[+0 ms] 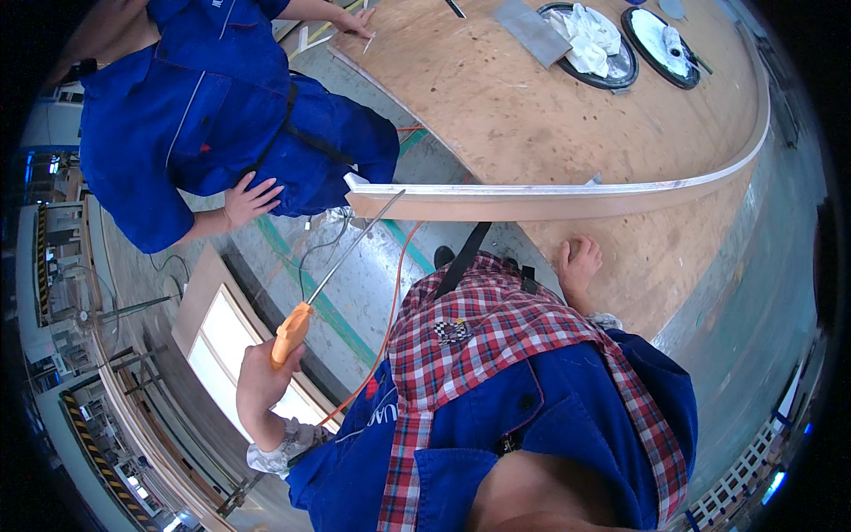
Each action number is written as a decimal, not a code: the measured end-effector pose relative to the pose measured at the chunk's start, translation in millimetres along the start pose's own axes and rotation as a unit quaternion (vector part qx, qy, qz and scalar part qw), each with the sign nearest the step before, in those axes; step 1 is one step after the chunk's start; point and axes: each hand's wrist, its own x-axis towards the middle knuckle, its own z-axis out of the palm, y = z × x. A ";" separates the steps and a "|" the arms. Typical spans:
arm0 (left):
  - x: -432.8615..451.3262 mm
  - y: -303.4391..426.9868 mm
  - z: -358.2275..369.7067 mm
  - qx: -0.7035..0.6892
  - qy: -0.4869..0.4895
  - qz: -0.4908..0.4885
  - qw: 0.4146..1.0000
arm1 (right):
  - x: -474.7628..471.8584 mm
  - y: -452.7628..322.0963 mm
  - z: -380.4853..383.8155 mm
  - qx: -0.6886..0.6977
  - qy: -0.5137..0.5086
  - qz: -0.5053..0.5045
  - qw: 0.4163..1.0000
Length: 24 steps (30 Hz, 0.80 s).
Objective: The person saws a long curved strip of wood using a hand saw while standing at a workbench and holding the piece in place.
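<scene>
My left hand (266, 376) grips the orange handle of a long-shafted hand tool (290, 334), perhaps a screwdriver. Its thin metal shaft points up and right, its tip overlapping the near end of a long curved strip (532, 207); contact cannot be told. The strip has a whitish top edge and a wood-coloured side, and its end juts past the table edge. My right hand (580, 266) rests palm down, holding nothing, on the wooden tabletop (532, 126), near the strip's side. A small grey piece (594, 179) shows behind the strip.
A co-worker in blue workwear (233, 113) stands at the left, one hand at the table corner. Two black-rimmed round lids (604, 81) (688, 83), white cloths and a grey sheet (532, 33) lie at the far side. An orange hose (397, 286) crosses the floor by a framed panel (223, 332).
</scene>
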 end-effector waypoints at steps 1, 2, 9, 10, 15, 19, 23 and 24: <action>-1.3 -0.6 -0.3 -0.007 0.005 -0.003 1.000 | 0.1 -0.1 -0.3 0.001 -0.001 0.000 1.000; -2.3 -1.4 -0.9 -0.013 0.008 -0.019 1.000 | 0.1 -0.1 -0.5 0.004 0.000 -0.003 1.000; -10.1 -36.8 -4.9 -0.045 0.041 -0.061 0.996 | -0.5 0.4 2.9 -0.013 0.002 0.000 1.000; -11.4 -46.0 -5.5 -0.048 0.048 -0.062 0.996 | -0.9 1.5 2.8 -0.016 0.003 0.001 1.000; -13.9 -49.2 7.3 -0.091 0.057 -0.086 0.990 | -2.6 9.4 0.1 -0.025 -0.009 -0.011 1.000; 11.8 19.2 35.3 -0.045 -0.026 0.036 0.998 | -1.5 14.7 -1.1 0.018 -0.055 0.049 0.997; 6.4 63.5 64.4 -0.018 -0.097 0.184 0.978 | -1.5 5.0 -8.4 0.078 -0.008 0.045 0.996; 1.8 75.5 72.8 -0.012 -0.102 0.207 0.973 | -0.9 6.8 -16.3 0.094 -0.027 0.046 0.994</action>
